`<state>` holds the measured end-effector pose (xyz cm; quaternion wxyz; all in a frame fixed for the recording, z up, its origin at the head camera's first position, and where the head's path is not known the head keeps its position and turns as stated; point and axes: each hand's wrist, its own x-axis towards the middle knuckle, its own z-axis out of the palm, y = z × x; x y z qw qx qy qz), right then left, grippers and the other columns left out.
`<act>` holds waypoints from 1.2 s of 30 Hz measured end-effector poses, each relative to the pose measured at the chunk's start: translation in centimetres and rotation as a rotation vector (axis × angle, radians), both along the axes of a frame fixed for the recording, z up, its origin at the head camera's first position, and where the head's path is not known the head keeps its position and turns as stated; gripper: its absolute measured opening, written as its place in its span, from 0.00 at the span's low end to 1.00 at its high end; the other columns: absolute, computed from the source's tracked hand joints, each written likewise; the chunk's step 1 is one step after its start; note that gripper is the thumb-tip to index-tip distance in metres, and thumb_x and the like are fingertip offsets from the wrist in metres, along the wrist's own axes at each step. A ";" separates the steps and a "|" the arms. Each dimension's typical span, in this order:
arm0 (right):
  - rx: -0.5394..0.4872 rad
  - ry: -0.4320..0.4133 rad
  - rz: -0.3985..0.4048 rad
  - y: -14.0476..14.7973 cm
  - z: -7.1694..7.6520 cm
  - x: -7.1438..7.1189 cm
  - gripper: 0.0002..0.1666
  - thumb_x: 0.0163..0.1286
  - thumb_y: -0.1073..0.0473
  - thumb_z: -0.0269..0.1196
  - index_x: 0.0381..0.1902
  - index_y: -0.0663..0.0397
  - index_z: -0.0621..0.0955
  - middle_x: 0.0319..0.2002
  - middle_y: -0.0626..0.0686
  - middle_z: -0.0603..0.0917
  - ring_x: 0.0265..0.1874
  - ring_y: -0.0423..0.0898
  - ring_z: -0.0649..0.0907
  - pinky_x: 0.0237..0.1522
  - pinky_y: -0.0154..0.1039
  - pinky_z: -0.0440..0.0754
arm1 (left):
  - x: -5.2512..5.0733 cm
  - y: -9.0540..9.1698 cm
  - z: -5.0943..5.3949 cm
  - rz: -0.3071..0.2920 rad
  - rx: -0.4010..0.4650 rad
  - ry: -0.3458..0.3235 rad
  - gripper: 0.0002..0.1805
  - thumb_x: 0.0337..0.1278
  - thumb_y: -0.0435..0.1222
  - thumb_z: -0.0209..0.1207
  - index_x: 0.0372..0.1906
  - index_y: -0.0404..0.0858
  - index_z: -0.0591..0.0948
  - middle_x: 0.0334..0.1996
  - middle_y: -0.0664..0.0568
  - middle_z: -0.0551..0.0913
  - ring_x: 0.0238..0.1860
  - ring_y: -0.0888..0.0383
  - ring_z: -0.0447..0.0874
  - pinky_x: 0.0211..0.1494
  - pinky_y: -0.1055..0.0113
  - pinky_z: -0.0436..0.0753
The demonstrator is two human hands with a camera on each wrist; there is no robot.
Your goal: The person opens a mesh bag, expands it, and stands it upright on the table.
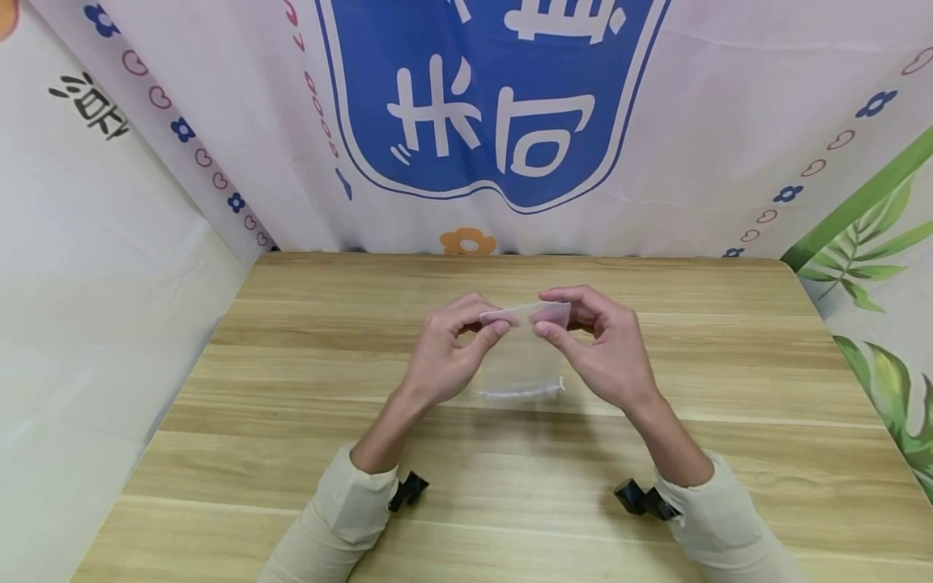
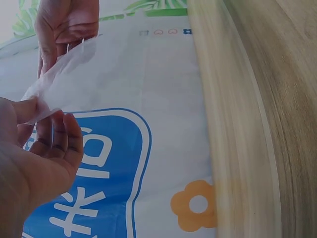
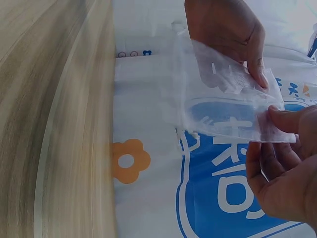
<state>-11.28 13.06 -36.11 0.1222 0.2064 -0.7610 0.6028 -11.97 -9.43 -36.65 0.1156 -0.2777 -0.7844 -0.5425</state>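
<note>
A small see-through plastic bag [image 1: 521, 360] hangs between the two hands above the table, its top edge up and a crinkled white seam along its bottom. My left hand [image 1: 452, 348] pinches the upper left part between thumb and fingers. At the upper right, my right hand [image 1: 605, 344] pinches the bag with its thumb in front and fingers behind. The left wrist view shows the thin film [image 2: 94, 74] stretched between both hands. In the right wrist view the clear bag [image 3: 223, 104] looks flat, with nothing visible inside.
A wooden table [image 1: 291, 453] lies under the hands. Behind it hangs a pale printed cloth [image 1: 700, 121] with a blue sign and an orange flower. White sheeting [image 1: 109, 243] stands at the left, and leaf-patterned cloth [image 1: 875, 324] at the right. Black devices sit at both wrists.
</note>
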 end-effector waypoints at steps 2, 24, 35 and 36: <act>-0.003 0.003 0.004 0.0 0.0 0.0 0.18 0.67 0.74 0.73 0.55 0.63 0.86 0.40 0.63 0.93 0.36 0.36 0.90 0.43 0.28 0.87 | 0.0 0.0 0.0 -0.003 -0.006 -0.004 0.07 0.74 0.30 0.64 0.46 0.34 0.92 0.38 0.45 0.89 0.37 0.59 0.82 0.46 0.69 0.88; -0.030 0.011 -0.062 -0.1 0.0 0.2 0.23 0.56 0.75 0.80 0.49 0.66 0.86 0.33 0.41 0.89 0.31 0.37 0.86 0.42 0.28 0.87 | 0.0 0.4 -0.1 0.008 0.059 0.002 0.04 0.63 0.27 0.72 0.37 0.32 0.87 0.35 0.44 0.87 0.35 0.61 0.83 0.43 0.70 0.89; -0.023 0.011 -0.027 0.0 0.0 0.2 0.19 0.64 0.74 0.75 0.53 0.65 0.86 0.35 0.61 0.92 0.34 0.39 0.89 0.43 0.29 0.88 | -0.1 0.1 -0.1 0.015 0.027 -0.017 0.04 0.72 0.28 0.65 0.42 0.32 0.90 0.35 0.44 0.88 0.35 0.60 0.80 0.42 0.71 0.84; -0.020 0.013 -0.020 0.0 0.1 0.2 0.18 0.65 0.74 0.74 0.53 0.64 0.87 0.35 0.62 0.92 0.34 0.39 0.89 0.42 0.29 0.87 | -0.1 0.0 -0.1 0.016 0.023 -0.019 0.05 0.73 0.29 0.65 0.43 0.32 0.90 0.35 0.43 0.88 0.35 0.60 0.80 0.42 0.71 0.84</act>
